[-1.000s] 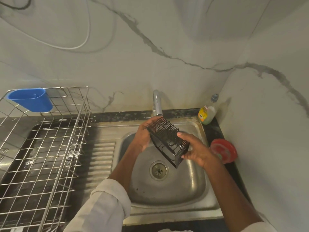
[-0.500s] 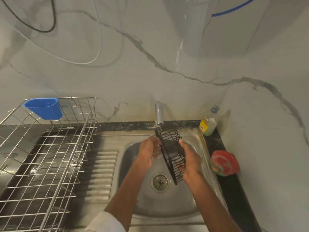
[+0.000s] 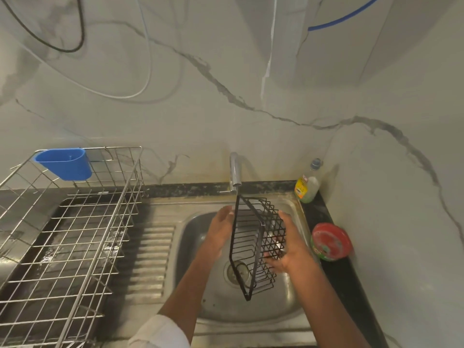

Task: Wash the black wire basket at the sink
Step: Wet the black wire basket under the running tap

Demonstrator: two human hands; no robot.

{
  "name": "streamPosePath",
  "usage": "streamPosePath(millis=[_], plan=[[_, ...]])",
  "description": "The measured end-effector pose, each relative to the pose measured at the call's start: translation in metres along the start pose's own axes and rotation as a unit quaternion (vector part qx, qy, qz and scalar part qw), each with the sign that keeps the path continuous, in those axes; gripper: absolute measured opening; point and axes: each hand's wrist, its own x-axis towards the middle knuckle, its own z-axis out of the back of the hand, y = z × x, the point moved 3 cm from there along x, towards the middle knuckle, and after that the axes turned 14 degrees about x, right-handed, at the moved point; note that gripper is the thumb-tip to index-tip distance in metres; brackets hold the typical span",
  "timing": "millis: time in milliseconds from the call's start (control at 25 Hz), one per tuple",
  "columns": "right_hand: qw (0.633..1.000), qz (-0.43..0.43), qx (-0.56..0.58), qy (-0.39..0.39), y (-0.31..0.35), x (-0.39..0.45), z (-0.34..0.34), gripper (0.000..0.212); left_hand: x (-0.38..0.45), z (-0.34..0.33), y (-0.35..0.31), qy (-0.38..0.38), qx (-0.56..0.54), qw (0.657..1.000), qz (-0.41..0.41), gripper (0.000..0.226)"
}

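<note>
Black wire basket (image 3: 253, 244) hiding drain (image 3: 237, 271)

The black wire basket (image 3: 256, 243) is held upright on end over the sink (image 3: 251, 310), its upper corner just below the tap (image 3: 234, 172). The right hand (image 3: 288, 244) grips its right side, fingers (image 3: 272, 259) curled into the mesh. The left hand (image 3: 221, 229) is at its left, fingers straight; contact cannot be determined. A steel dish rack (image 3: 65, 242) with a blue cup (image 3: 64, 163) stands left. A soap bottle (image 3: 307, 183) and a red lid (image 3: 331, 242) sit on the desk (image 3: 349, 285) right of the sink.
</note>
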Motion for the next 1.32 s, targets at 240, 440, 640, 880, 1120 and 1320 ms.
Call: streamPosePath(millis=[240,440,640,880,1120,1320], plan=[[0.996,-0.007,-0.080,0.047,-0.008,-0.005,-0.015,0.096,0.025,0.021,0.027,-0.079,0.016,0.997,0.006,0.025],[0.920,0.092,-0.380,0.040,-0.013,0.019,-0.006,0.098,0.031,0.033,0.012,-0.075,0.114,0.991,-0.014,0.027],[0.954,0.083,-0.289,0.005,-0.010,0.043,0.013,0.063,0.032,0.040,0.003,0.016,0.211,0.977,0.006,0.028],[0.982,-0.015,-0.168,0.079,-0.008,0.036,0.008,0.052,0.022,0.055,0.012,0.002,0.016,0.998,0.053,0.025],[0.961,-0.086,-0.231,0.125,-0.030,0.045,-0.031,0.086,-0.002,0.086,0.018,-0.109,-0.067,0.990,0.056,0.023],[0.945,-0.089,-0.254,0.188,-0.047,0.049,-0.053,0.077,-0.018,0.113,0.013,-0.189,-0.070,0.979,0.011,0.023]])
